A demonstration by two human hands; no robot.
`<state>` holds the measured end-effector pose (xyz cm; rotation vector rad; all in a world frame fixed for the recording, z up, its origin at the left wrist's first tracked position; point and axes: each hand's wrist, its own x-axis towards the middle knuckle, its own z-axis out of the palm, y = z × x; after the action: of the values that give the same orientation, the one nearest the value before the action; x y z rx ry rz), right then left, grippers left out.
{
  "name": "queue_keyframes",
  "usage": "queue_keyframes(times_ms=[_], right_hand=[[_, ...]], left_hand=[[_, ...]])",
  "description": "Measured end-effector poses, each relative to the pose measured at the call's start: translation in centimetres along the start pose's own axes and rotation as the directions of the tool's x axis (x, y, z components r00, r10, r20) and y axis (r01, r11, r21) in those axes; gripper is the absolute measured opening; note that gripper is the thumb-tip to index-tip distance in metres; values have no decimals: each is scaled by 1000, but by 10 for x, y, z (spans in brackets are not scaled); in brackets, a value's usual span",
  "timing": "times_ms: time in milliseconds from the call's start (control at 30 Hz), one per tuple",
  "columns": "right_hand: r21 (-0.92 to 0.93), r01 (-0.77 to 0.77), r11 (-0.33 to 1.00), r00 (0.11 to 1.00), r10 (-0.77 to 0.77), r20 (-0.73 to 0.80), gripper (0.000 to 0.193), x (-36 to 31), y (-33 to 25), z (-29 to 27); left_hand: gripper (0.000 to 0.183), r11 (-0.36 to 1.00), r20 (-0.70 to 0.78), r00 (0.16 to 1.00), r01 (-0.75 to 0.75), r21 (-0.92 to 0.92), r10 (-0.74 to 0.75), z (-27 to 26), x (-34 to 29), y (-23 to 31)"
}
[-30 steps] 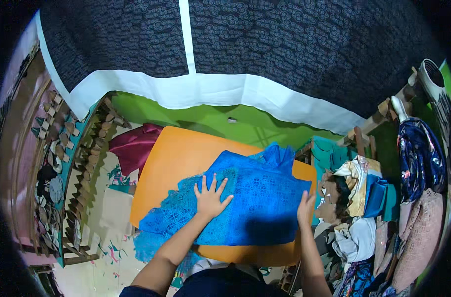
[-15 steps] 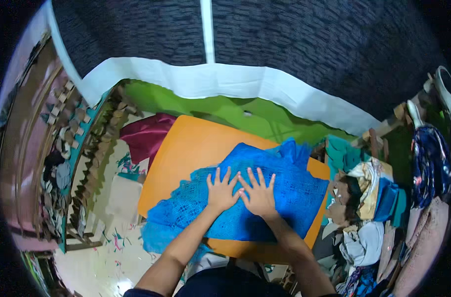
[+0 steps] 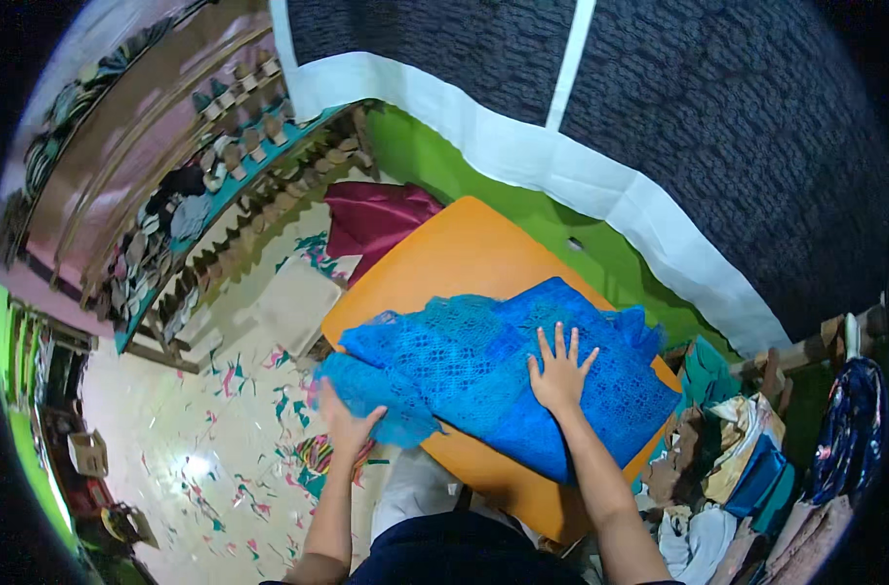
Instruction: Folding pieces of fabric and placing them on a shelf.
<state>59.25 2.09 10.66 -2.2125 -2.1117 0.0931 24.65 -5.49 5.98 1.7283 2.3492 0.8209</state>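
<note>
A blue lace cloth (image 3: 434, 346) with a bright blue lining (image 3: 542, 429) lies folded over an orange tabletop (image 3: 415, 268). Its sheer left end (image 3: 381, 395) hangs past the table's near left edge. Palm down on the cloth's right half rests my right hand (image 3: 558, 378), fingers spread. Beside the hanging end is my left hand (image 3: 345, 421), its thumb stretched away from the fingers. Its fingertips are slightly blurred against the sheer lace, and I see no grip on it.
Dark red satin fabric (image 3: 381, 219) lies beyond the table's far left corner. A beige stool or box (image 3: 298, 307) stands left of it. Fabric scraps (image 3: 254, 497) litter the floor. Shoe racks (image 3: 244, 175) line the left wall; heaped cloths (image 3: 747, 448) sit at the right.
My left hand has left the cloth's middle for its left end, while my right stays flat on the cloth. The cloth's left part is shifted and bunched. The view has swung left.
</note>
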Motion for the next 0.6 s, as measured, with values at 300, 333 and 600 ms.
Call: queue_keyframes(times_ms=[300,333,600], right_hand=[[7,7,1000,996,-7,-89,50,-6,8,5],[10,7,1000,995,-6,-102,49,-6,8,4],[37,2,999,992,3,-129,48,-9,8,4]], left_hand=[[54,949,215,976,46,-312,23,15,27,-26],[65,934,-16,999,-44,-353,41,14,26,-21],[58,679,703,710,530,-508,-28,-23,26,20]])
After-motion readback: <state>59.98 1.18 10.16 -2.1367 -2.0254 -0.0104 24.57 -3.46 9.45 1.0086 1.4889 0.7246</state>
